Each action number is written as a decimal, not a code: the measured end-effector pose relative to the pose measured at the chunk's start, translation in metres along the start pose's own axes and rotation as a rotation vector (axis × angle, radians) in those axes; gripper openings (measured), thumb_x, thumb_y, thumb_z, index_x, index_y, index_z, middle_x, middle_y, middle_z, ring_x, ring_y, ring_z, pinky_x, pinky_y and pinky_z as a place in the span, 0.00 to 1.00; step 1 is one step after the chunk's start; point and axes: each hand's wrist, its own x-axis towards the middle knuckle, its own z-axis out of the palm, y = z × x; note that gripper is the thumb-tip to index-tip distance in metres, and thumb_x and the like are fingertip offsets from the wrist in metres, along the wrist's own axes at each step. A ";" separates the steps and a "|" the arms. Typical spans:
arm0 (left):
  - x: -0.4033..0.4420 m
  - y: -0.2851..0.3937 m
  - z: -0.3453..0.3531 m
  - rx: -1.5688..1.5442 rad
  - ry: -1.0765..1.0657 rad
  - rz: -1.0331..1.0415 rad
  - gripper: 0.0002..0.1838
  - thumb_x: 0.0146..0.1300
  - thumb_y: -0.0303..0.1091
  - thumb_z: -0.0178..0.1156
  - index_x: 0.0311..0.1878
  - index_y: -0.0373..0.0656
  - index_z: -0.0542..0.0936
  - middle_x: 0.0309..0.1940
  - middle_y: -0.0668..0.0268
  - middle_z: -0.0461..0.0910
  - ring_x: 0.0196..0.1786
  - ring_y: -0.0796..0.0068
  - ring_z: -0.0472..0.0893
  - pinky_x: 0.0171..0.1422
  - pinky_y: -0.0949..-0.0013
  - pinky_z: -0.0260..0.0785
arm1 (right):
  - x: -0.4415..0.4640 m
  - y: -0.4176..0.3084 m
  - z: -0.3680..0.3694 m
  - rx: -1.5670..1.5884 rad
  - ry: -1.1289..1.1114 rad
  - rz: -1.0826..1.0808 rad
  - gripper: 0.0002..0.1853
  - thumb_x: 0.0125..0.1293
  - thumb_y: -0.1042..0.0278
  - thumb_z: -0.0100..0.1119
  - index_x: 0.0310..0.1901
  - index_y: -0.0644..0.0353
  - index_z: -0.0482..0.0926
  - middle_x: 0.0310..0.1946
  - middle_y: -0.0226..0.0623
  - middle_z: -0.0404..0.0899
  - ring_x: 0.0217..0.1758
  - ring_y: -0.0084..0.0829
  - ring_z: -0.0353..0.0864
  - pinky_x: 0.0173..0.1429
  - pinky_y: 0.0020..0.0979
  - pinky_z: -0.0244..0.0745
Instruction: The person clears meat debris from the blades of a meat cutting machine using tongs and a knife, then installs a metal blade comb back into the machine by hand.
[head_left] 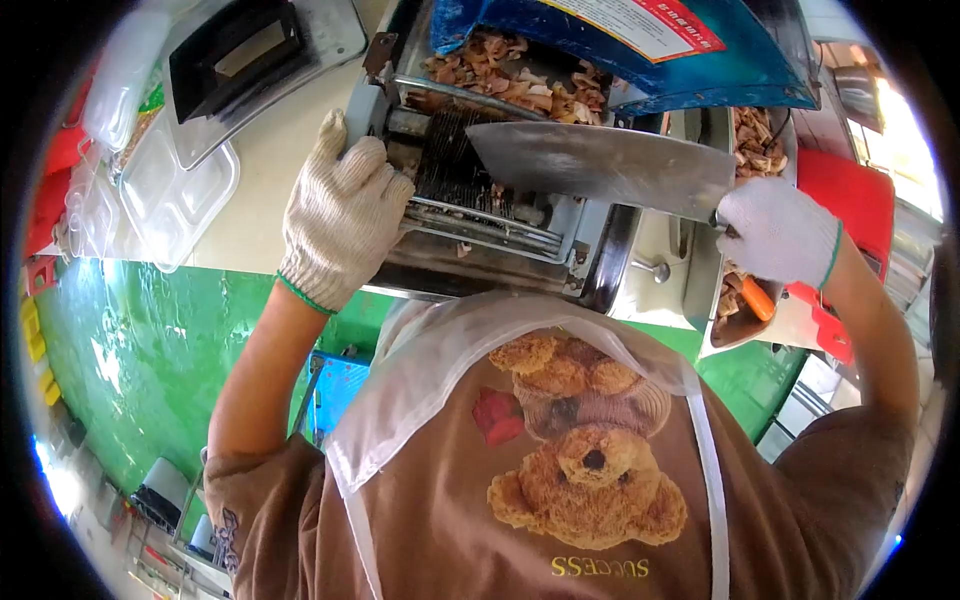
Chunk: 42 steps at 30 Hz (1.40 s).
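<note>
holding the cleaver (610, 170) over the machine (452, 155) looks like the step; i'd say the next move calls for keeping it off the left hand (345, 215). right hand's (780, 232) grip is closed on it, right of the machine; left's at the machine's left edge, can't tell if gripping. blade points machine-left, long axis crosswise.

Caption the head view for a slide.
Gloved right hand holding a cleaver over a meat slicer, gloved left hand at the slicer's edge, meat pieces beyond.
</note>
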 end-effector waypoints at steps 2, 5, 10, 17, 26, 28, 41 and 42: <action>-0.002 0.000 -0.001 -0.006 -0.032 -0.005 0.13 0.36 0.34 0.66 0.29 0.45 0.80 0.25 0.67 0.74 0.44 0.64 0.77 0.70 0.45 0.67 | 0.008 0.013 0.002 -0.011 -0.056 -0.035 0.12 0.57 0.64 0.59 0.32 0.67 0.81 0.31 0.58 0.80 0.37 0.57 0.83 0.45 0.50 0.79; -0.002 0.000 -0.004 -0.007 -0.073 -0.011 0.18 0.33 0.36 0.69 0.34 0.45 0.82 0.27 0.67 0.76 0.47 0.64 0.77 0.71 0.45 0.66 | 0.006 0.017 0.007 0.007 0.010 -0.030 0.13 0.57 0.63 0.59 0.31 0.68 0.81 0.30 0.59 0.80 0.37 0.58 0.82 0.45 0.50 0.79; -0.001 -0.001 0.002 0.002 0.003 0.006 0.11 0.36 0.35 0.66 0.27 0.46 0.80 0.25 0.67 0.73 0.44 0.65 0.77 0.70 0.46 0.67 | -0.005 0.006 0.025 0.160 0.027 0.045 0.13 0.58 0.63 0.59 0.35 0.68 0.80 0.30 0.58 0.80 0.38 0.57 0.83 0.45 0.51 0.78; 0.000 0.002 -0.004 0.007 -0.032 0.003 0.11 0.36 0.36 0.67 0.27 0.47 0.80 0.26 0.67 0.74 0.45 0.65 0.77 0.70 0.46 0.67 | -0.010 -0.015 0.008 0.052 0.078 0.051 0.12 0.58 0.64 0.62 0.31 0.67 0.79 0.29 0.57 0.79 0.37 0.57 0.82 0.44 0.51 0.77; -0.002 0.000 0.002 0.021 -0.002 0.014 0.10 0.38 0.36 0.65 0.27 0.48 0.80 0.27 0.68 0.75 0.46 0.66 0.77 0.70 0.47 0.67 | -0.013 -0.017 0.003 -0.028 0.100 0.069 0.11 0.59 0.65 0.60 0.33 0.67 0.79 0.29 0.56 0.80 0.37 0.58 0.82 0.45 0.51 0.79; -0.003 0.001 0.000 0.012 0.004 0.006 0.10 0.37 0.35 0.65 0.27 0.48 0.80 0.27 0.69 0.75 0.47 0.66 0.77 0.70 0.48 0.67 | -0.012 -0.018 0.003 -0.019 0.110 0.062 0.11 0.59 0.65 0.60 0.32 0.67 0.79 0.28 0.56 0.80 0.36 0.58 0.82 0.44 0.51 0.79; -0.002 0.001 -0.007 -0.040 -0.106 -0.006 0.21 0.29 0.34 0.72 0.34 0.44 0.82 0.29 0.66 0.77 0.48 0.62 0.78 0.72 0.46 0.65 | -0.041 -0.003 0.078 0.741 0.079 0.217 0.11 0.57 0.65 0.61 0.30 0.66 0.78 0.22 0.44 0.79 0.24 0.39 0.83 0.30 0.38 0.77; -0.002 0.002 -0.007 -0.032 -0.111 -0.004 0.21 0.29 0.34 0.72 0.34 0.44 0.82 0.29 0.66 0.76 0.48 0.62 0.77 0.72 0.46 0.65 | -0.053 -0.013 0.088 0.959 0.074 0.345 0.11 0.58 0.65 0.61 0.30 0.66 0.78 0.21 0.41 0.78 0.22 0.34 0.82 0.27 0.36 0.76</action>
